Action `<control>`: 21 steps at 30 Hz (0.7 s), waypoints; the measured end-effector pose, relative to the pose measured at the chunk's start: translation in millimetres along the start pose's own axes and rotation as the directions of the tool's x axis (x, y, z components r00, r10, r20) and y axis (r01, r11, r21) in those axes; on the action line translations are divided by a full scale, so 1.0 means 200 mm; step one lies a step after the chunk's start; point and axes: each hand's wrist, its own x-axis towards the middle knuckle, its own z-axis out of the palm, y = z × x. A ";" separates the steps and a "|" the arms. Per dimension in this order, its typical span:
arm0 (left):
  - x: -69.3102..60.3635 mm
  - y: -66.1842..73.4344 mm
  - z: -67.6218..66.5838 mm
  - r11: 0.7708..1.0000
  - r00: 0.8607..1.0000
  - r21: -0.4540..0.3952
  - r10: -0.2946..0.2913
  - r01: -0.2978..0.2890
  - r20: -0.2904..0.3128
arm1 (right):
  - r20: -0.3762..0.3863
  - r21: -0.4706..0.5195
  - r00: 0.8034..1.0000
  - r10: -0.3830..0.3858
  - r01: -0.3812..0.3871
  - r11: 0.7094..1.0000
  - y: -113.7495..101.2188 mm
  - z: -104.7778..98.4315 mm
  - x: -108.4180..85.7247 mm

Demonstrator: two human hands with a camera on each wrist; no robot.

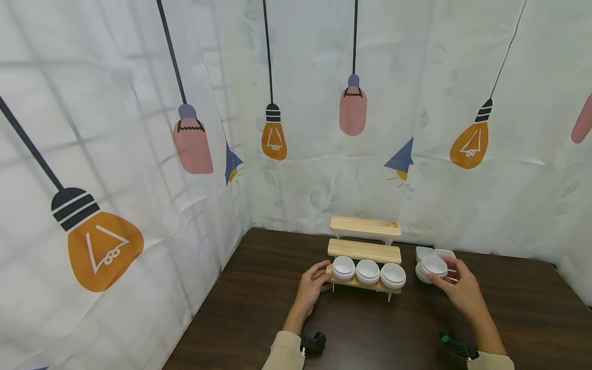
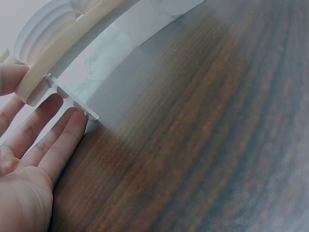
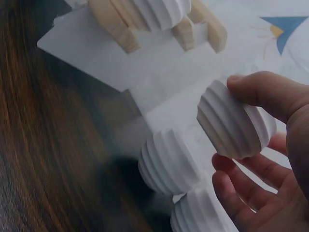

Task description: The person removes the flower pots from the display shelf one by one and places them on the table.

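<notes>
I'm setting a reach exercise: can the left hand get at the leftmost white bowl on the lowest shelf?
Probably yes: the left hand is at the left end of the lowest shelf, beside the leftmost bowl, with nothing visible between them.

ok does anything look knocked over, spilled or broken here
Nothing stands out. Three white bowls sit upright in a row on the lowest shelf of the wooden rack, and the right hand holds another bowl. No spill or breakage shows on the table.
</notes>
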 end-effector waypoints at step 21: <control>0.00 0.01 0.01 1.000 1.000 -0.001 -0.016 0.016 -0.011 | 0.093 -0.016 0.996 -0.008 0.010 1.000 0.13 -0.04 -0.01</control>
